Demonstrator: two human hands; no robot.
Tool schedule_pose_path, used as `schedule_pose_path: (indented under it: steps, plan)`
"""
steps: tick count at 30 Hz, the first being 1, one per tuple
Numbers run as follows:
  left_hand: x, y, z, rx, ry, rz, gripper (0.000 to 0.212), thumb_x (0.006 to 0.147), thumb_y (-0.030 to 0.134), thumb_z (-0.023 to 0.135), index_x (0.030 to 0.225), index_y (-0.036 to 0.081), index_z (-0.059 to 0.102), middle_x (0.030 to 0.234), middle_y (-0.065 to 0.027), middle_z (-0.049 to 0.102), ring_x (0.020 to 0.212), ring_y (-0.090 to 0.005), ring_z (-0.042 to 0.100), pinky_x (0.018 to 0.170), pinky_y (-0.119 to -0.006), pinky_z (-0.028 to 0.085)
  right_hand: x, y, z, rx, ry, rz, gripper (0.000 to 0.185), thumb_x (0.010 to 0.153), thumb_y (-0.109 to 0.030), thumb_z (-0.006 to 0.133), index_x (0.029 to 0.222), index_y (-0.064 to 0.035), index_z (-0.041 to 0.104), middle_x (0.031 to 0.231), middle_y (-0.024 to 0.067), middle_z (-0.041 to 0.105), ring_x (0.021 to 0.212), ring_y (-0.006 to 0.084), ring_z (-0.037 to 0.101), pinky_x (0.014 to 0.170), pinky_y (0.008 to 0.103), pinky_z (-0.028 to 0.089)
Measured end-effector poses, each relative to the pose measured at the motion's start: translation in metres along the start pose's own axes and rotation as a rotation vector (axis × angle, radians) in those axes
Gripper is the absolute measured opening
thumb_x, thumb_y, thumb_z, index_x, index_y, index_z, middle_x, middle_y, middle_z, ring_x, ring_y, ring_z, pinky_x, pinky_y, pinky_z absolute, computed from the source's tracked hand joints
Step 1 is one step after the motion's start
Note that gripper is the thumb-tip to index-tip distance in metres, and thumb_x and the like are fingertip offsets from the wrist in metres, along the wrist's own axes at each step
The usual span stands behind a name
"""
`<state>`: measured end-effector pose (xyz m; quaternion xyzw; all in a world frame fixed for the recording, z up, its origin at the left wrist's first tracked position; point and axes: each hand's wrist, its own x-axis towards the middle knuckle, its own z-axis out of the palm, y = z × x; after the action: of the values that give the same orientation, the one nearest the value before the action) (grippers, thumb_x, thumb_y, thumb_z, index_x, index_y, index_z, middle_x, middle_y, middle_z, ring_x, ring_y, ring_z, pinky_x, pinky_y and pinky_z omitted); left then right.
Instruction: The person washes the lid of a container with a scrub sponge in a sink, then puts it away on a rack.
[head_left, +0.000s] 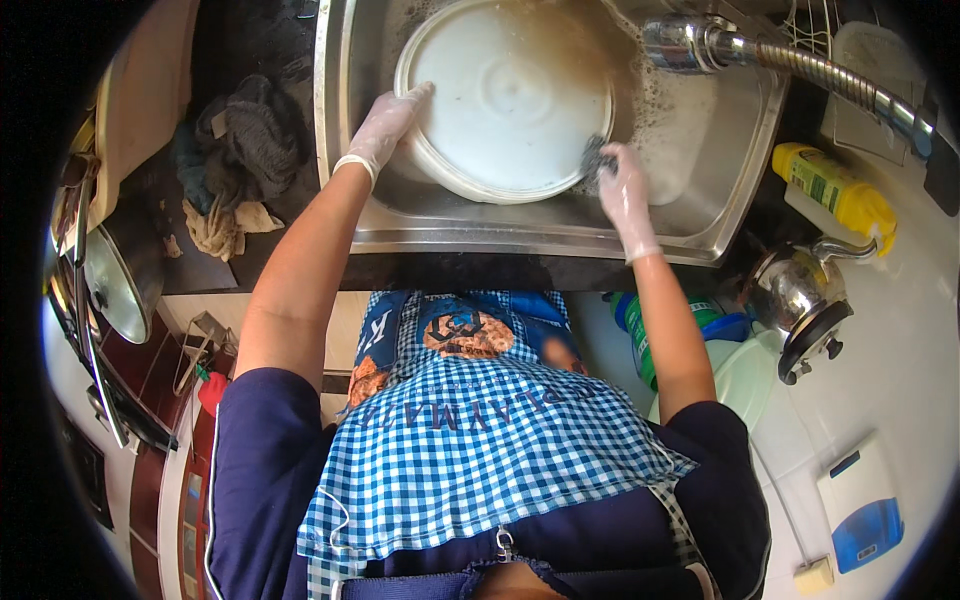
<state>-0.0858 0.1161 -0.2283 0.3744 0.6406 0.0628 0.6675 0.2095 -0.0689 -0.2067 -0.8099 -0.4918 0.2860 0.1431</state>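
A round white plastic tub or lid (487, 120) stands tilted in the stainless steel sink (525, 229), its flat round face turned up. My left hand (386, 124), in a clear glove, grips its left rim with the thumb over the edge. In my gloved right hand (624, 196) is a grey metal scouring pad (595, 161), held against the lower right rim. Brownish, sudsy water (649, 120) lies around the far and right sides. Whether the round thing is a tub's base or a lid I cannot tell.
A chrome tap with a flexible spout (795, 60) reaches over the sink's upper right. Yellow detergent bottle (836, 191) and steel kettle (799, 289) are at the right. Crumpled cloths (251, 135) lie on the dark counter (202, 266) to the left, near a pan lid (116, 285).
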Motion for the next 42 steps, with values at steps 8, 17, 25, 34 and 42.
schedule_pose_path:
  steps: [8, 17, 25, 34, 42]
  plan:
    - [-0.006, 0.013, -0.002, 0.044, -0.025, -0.12, 0.048, 0.091, 0.038, 0.058, 0.111, -0.006, 0.06, 0.089, -0.0083, 0.065, 0.075, -0.0131, 0.059, 0.071, -0.025, 0.047, 0.0, -0.003, 0.012, -0.011, -0.014, 0.133, 0.033, 0.08, -0.007, 0.061, 0.113, -0.0088, 0.059, 0.114, 0.0189, 0.059, 0.102, 0.0366, 0.056, 0.094, 0.0415, 0.043]
    - [0.002, -0.001, -0.003, 0.086, -0.023, -0.086, 0.045, 0.091, 0.036, 0.058, 0.111, -0.005, 0.06, 0.091, -0.0085, 0.065, 0.077, -0.0139, 0.059, 0.073, -0.026, 0.047, 0.032, -0.007, 0.009, -0.158, -0.008, 0.192, 0.046, 0.083, -0.008, 0.049, 0.128, -0.0005, 0.051, 0.104, 0.0305, 0.058, 0.103, 0.0413, 0.053, 0.093, 0.0451, 0.042]
    - [-0.004, 0.011, 0.006, 0.084, -0.015, -0.078, 0.049, 0.089, 0.035, 0.06, 0.113, -0.007, 0.059, 0.096, -0.0142, 0.066, 0.085, -0.019, 0.061, 0.082, -0.03, 0.047, 0.089, -0.022, -0.005, -0.014, -0.051, 0.283, 0.042, 0.083, -0.014, 0.052, 0.124, -0.0025, 0.055, 0.108, 0.0285, 0.058, 0.102, 0.0418, 0.055, 0.092, 0.0441, 0.043]
    - [-0.021, 0.025, 0.008, 0.057, -0.003, -0.102, 0.048, 0.091, 0.036, 0.058, 0.111, -0.007, 0.059, 0.089, -0.0131, 0.065, 0.078, -0.0188, 0.062, 0.076, -0.029, 0.049, 0.046, -0.012, 0.002, -0.072, -0.028, 0.345, 0.04, 0.084, -0.02, 0.054, 0.117, 0.002, 0.059, 0.102, 0.0245, 0.064, 0.099, 0.0386, 0.06, 0.089, 0.0442, 0.046]
    - [-0.035, 0.022, 0.014, -0.026, -0.141, 0.03, 0.053, 0.082, 0.019, 0.065, 0.126, -0.005, 0.048, 0.11, -0.0162, 0.061, 0.1, -0.0217, 0.059, 0.092, -0.032, 0.044, 0.099, -0.091, 0.049, -0.147, 0.033, 0.118, 0.043, 0.087, -0.005, 0.052, 0.129, 0.0039, 0.048, 0.118, 0.0188, 0.055, 0.103, 0.0303, 0.057, 0.093, 0.0369, 0.045]
